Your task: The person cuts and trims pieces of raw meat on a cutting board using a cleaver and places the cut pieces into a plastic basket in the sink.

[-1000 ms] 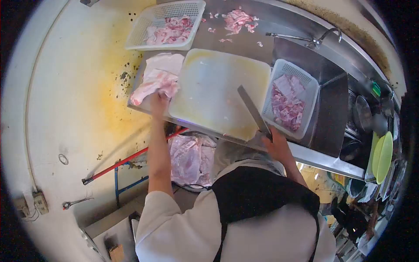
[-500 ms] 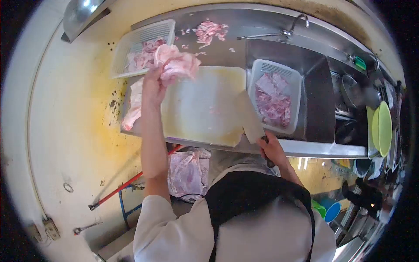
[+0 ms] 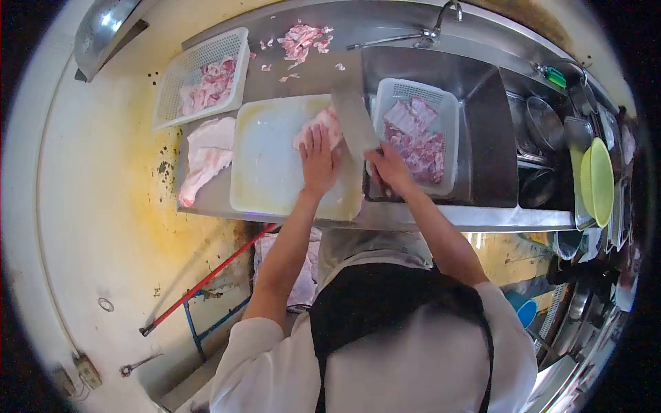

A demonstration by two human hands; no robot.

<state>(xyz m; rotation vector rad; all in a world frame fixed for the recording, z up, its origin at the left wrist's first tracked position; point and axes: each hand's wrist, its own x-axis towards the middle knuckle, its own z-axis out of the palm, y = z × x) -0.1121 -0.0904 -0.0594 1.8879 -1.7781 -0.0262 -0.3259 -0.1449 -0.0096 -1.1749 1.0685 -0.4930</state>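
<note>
A pale pink piece of raw meat point(image 3: 325, 125) lies on the right part of the white cutting board point(image 3: 265, 165). My left hand point(image 3: 319, 164) rests flat on it, fingers stretched out over its near side. In my right hand point(image 3: 390, 169) is the handle of a cleaver point(image 3: 354, 122). Its broad blade, a little blurred, points away from me beside the meat, over the board's right edge. I cannot tell whether the blade touches the meat. A larger leg-shaped cut of meat point(image 3: 208, 151) lies left of the board.
A white basket point(image 3: 165, 103) of meat stands at the back left; another white basket point(image 3: 447, 148) with meat sits in the sink point(image 3: 485, 138). Meat scraps point(image 3: 301, 41) lie behind the board. A faucet point(image 3: 430, 34) reaches over the counter. A yellow-green basin point(image 3: 601, 182) stands far right.
My left hand has brought the piece of meat from the left basket's side down onto the board's right part. My right hand has moved the cleaver forward and left, beside the meat.
</note>
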